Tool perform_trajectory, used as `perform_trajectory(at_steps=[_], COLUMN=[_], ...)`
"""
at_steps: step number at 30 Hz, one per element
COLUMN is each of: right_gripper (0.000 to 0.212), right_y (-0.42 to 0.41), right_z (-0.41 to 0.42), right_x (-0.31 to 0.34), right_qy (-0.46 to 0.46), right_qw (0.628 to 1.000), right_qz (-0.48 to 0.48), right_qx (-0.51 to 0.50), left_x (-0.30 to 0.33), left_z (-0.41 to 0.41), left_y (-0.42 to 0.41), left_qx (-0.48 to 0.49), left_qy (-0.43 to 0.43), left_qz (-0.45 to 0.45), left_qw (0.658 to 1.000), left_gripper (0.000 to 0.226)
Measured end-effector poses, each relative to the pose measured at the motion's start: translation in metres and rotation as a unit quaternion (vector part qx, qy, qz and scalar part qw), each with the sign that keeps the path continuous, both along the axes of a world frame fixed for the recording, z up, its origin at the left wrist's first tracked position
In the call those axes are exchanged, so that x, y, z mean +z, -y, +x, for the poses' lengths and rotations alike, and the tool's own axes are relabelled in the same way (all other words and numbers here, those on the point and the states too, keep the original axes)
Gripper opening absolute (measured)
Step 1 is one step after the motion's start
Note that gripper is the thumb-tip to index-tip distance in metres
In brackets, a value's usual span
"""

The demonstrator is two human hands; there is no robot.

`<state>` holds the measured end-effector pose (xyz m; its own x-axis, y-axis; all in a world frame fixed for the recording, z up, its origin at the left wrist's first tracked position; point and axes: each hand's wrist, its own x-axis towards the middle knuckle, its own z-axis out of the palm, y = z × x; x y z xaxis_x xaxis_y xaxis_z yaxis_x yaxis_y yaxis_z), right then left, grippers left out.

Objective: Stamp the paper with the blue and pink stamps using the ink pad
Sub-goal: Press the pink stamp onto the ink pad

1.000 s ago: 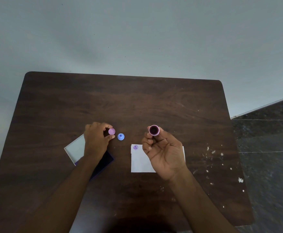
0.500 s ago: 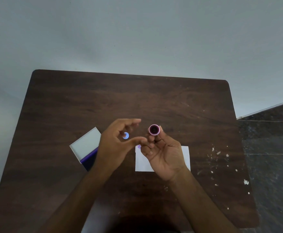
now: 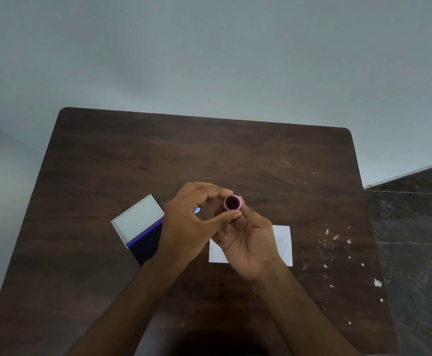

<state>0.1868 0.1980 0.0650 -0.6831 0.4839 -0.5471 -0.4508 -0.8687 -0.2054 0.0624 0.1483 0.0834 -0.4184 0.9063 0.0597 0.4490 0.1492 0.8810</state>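
My right hand holds the pink stamp above the table, its dark inked face turned up towards me. My left hand has come across, and its forefinger and thumb close on the stamp's rim from the left and from below. The blue stamp stands on the table and shows only as a sliver through the ring of my left fingers. The white paper lies under my right hand, largely covered. The ink pad lies open at the left, its white lid folded back.
The dark wooden table carries white paint flecks near its right edge. A pale wall lies beyond the far edge and a dark tiled floor to the right.
My left hand moved right from beside the ink pad to the pink stamp and now pinches it. The small pink piece it held earlier is out of sight. My right hand stayed put.
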Motion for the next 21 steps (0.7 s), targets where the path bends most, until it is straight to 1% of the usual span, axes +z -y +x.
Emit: perform_trajectory(at_steps=[1,4,5,7,10,14,19,21], right_gripper=[0.044,0.031,0.030,0.034,0.041,0.045,0.035,0.034], right_y=[0.000,0.002,0.003,0.005,0.007,0.009,0.012,0.013], right_z=[0.000,0.001,0.002,0.004,0.006,0.006,0.006,0.006], right_x=[0.000,-0.003,-0.003,-0.004,-0.005,-0.005,-0.005,-0.005], right_qy=[0.000,-0.014,-0.018,-0.019,-0.019,-0.022,-0.030,-0.028], right_qw=[1.000,1.000,1.000,1.000,1.000,1.000,0.999,1.000], right_qz=[0.001,0.004,0.005,0.007,0.011,0.008,0.007,0.011], right_qx=[0.003,0.000,-0.001,-0.002,-0.006,-0.005,-0.011,-0.005], left_x=[0.000,0.001,0.001,0.000,0.002,0.003,0.002,0.001], left_z=[0.000,0.001,0.001,0.001,0.002,0.003,0.004,0.005], left_y=[0.000,0.001,0.001,0.002,0.004,0.009,0.013,0.016], left_qx=[0.001,0.001,0.003,0.001,-0.002,0.003,0.002,0.006], left_qy=[-0.001,0.009,0.013,0.003,-0.016,-0.025,-0.025,-0.020], left_qz=[-0.008,-0.036,-0.045,-0.059,-0.030,0.000,0.027,0.037], left_qw=[1.000,0.999,0.999,0.998,0.999,1.000,0.999,0.999], left_gripper=[0.040,0.039,0.038,0.038,0.041,0.038,0.035,0.035])
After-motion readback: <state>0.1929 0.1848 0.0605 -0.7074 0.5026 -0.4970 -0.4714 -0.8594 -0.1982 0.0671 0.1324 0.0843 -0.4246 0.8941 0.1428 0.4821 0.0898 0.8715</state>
